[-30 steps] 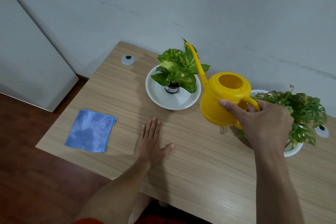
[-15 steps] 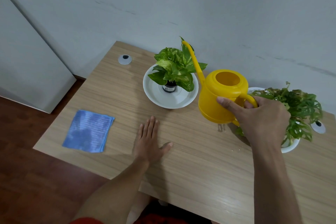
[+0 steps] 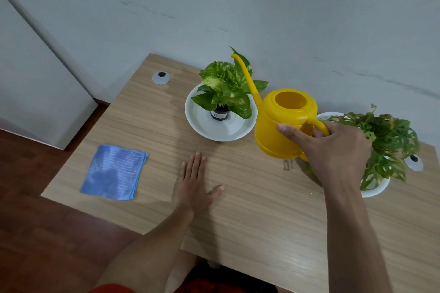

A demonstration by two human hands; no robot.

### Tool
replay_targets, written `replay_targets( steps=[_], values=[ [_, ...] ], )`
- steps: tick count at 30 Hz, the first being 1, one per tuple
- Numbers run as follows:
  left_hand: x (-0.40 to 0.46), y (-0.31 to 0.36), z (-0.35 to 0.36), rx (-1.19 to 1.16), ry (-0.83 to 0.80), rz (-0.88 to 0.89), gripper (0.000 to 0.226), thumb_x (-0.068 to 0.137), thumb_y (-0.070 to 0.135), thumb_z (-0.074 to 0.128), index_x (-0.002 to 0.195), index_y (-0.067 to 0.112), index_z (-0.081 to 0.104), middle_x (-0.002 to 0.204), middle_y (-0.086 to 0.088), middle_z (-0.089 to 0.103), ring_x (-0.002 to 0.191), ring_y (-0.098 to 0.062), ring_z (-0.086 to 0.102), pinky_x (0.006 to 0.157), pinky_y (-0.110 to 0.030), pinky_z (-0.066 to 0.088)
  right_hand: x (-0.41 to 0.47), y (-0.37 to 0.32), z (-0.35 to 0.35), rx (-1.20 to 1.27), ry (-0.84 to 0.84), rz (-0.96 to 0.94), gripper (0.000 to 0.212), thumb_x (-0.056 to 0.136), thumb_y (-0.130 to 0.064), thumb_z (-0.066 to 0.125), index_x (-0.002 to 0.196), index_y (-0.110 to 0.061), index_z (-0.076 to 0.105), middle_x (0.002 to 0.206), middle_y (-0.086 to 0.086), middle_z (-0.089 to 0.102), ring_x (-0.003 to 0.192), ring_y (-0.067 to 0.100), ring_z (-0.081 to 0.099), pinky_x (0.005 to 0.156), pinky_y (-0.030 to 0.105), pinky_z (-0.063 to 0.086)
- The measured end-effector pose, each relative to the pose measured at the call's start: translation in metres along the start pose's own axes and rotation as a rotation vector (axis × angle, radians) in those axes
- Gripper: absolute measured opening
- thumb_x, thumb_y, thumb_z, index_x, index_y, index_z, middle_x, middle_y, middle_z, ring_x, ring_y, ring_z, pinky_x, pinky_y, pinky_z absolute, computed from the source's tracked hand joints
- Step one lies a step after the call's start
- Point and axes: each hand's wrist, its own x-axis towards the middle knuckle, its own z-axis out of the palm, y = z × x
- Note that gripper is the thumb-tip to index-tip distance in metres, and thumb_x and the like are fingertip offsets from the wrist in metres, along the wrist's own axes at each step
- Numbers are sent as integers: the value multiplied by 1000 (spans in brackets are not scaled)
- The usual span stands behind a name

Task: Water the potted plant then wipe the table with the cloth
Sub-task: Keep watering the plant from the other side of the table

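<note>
My right hand (image 3: 333,150) grips the handle of a yellow watering can (image 3: 281,126), held just above the wooden table (image 3: 250,209). Its long spout points up and left, and the tip sits over the leaves of a small green potted plant (image 3: 226,88). That plant stands in a black pot inside a white dish (image 3: 202,126). A folded blue cloth (image 3: 114,171) lies flat near the table's left edge. My left hand (image 3: 194,183) rests palm down on the table between the cloth and the can, fingers spread, holding nothing.
A second leafy plant (image 3: 385,140) in a white bowl stands at the right, partly behind my right hand. Two round white cable grommets sit in the table: one at the far left (image 3: 161,77), one at the right (image 3: 414,162). A grey wall runs close behind the table.
The can and my right hand have barely shifted relative to the plant. My left hand stays flat on the table. The camera view has drifted slightly.
</note>
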Motion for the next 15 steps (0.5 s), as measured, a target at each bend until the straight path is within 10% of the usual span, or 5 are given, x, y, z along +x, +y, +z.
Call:
replay_targets(
  steps=[15],
  values=[
    [1,-2,5,-16,20,3,111,83,88,26,161,13,-1,169,-4,-10,155,-17,-14,127,-43,-2,0,-7,2,-5,-9,-10,60,51,-80,65,48,-24,45,49,-20,45,48,-4,42,48,20,23]
  ],
)
